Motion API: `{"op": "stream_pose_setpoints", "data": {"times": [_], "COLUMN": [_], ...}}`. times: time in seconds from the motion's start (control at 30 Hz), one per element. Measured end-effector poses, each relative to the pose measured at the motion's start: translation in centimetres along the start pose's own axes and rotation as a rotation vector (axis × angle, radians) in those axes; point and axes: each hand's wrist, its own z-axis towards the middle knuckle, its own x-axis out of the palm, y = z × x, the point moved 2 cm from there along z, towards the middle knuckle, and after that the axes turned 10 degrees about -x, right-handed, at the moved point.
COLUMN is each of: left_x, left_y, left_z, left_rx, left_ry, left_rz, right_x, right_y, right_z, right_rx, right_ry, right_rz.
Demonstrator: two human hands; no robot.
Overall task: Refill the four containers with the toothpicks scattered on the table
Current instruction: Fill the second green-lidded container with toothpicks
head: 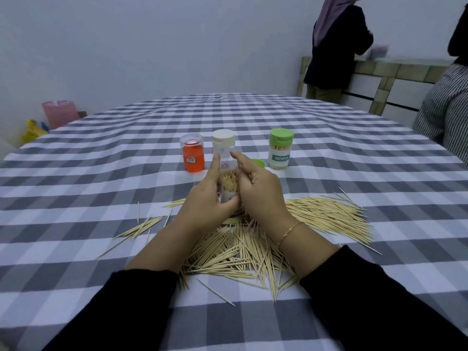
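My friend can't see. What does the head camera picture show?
Two hands, left hand and right hand, hold an open container of toothpicks above a scattered toothpick pile on a checked tablecloth. Three more containers stand behind.

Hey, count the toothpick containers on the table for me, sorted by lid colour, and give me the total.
Green lid on: 1
White lid on: 1
Clear lid on, orange inside: 1
Open, no lid, held in both hands: 1
Total: 4
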Motion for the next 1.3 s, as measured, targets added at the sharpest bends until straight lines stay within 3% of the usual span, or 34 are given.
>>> {"op": "stream_pose_setpoints", "data": {"times": [0.3,0.4,0.53,0.67,0.77,0.9,1.1,1.3], "left_x": [0.0,0.0,-0.2,-0.1,0.0,0.0,-0.3,-0.3], "left_y": [0.2,0.2,0.0,0.2,0.5,0.6,0.3,0.2], "left_z": [0.3,0.3,0.1,0.2,0.4,0.5,0.2,0.2], "left_rx": [-0.005,0.019,0.008,-0.049,-0.072,-0.048,0.035,0.028], "left_ry": [0.01,0.01,-0.001,0.011,-0.001,-0.007,-0.017,-0.011], "left_rz": [0.061,0.042,0.007,-0.026,-0.028,-0.012,0.04,0.063], "right_x": [0.6,0.7,0.6,0.3,0.0,-0.3,-3.1,-7.4], "right_y": [-0.7,-0.5,0.0,0.0,-0.4,-0.4,0.5,-1.4], "right_z": [0.2,0.1,-0.1,-0.1,0.2,0.8,1.6,2.6], "right_rx": [-0.06,-0.123,-0.24,-0.269,-0.228,-0.138,-0.008,0.291], "right_ry": [0.026,0.107,0.303,0.26,0.265,0.326,0.202,0.479], "right_rz": [-0.07,-0.112,-0.253,-0.426,-0.459,-0.315,-0.09,-0.505]}}
